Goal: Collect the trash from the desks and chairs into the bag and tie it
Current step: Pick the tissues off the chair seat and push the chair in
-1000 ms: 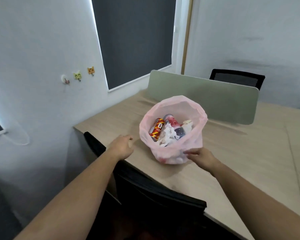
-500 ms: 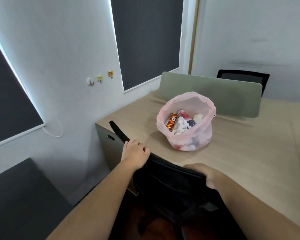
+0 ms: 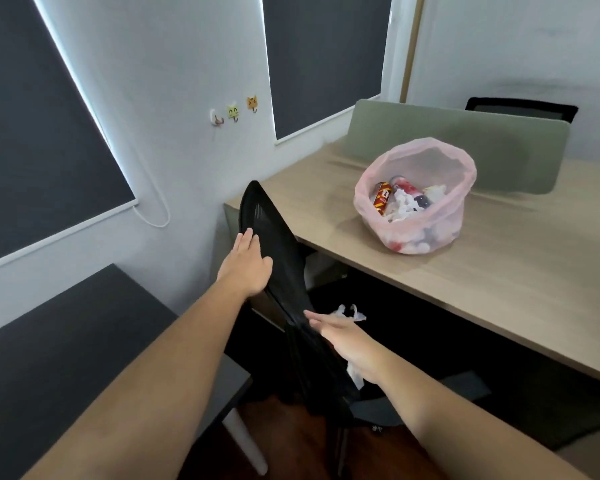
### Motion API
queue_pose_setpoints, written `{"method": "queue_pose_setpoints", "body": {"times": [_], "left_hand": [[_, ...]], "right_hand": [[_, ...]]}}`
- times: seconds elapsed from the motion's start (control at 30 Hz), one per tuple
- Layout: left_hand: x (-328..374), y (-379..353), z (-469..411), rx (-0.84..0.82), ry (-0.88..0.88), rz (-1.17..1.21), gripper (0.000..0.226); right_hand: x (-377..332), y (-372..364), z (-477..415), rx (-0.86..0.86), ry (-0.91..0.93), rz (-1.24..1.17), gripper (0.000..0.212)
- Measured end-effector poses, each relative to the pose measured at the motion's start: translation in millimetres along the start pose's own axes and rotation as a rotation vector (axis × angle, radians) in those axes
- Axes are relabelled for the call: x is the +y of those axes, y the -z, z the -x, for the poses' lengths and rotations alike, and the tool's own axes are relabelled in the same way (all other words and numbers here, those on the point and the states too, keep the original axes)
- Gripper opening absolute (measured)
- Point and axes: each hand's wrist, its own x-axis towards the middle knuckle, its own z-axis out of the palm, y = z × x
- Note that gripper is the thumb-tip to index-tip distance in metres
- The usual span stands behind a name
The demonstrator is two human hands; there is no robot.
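One pink bag (image 3: 430, 216) sits open, holding trash.

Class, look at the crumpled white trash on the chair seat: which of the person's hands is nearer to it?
The right hand is nearer, just in front of the crumpled white trash. The left hand is farther left, flat against the chair back.

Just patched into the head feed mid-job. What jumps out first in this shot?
The open pink trash bag stands on the wooden desk at right, part full of cans and crumpled paper, not yet tied. In the centre, the left hand lies flat against the black chair back, turned edge-on to the camera. The right hand, fingers open, reaches past it toward crumpled white trash by the chair seat.
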Motion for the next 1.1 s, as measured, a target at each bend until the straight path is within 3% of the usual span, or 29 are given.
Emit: {"method": "queue_pose_setpoints", "body": {"times": [0.3, 0.43, 0.63, 0.8, 0.93, 1.1], "left_hand": [[-51, 16, 8, -0.061, 0.043, -0.041, 0.061], [-62, 20, 9, -0.063, 0.043, -0.073, 0.062], [-16, 6, 3, -0.114, 0.101, -0.588, 0.073], [47, -65, -12, -0.184, 0.021, -0.431, 0.07], [75, -132, -28, -0.369, 0.122, -0.273, 0.056], [75, -225, -25, -0.599, 0.252, -0.188, 0.084]], "right_hand": [[-7, -49, -2, -0.096, 0.115, 0.16, 0.041], [-12, -45, -8, -0.14, 0.082, 0.231, 0.027], [0, 12, -33, -0.005, 0.023, 0.354, 0.018], [10, 88, -67, 0.056, -0.074, 0.453, 0.018], [27, 141, -100, 0.007, -0.075, 0.595, 0.017], [68, 190, -145, -0.133, -0.144, 0.741, 0.023]]}}
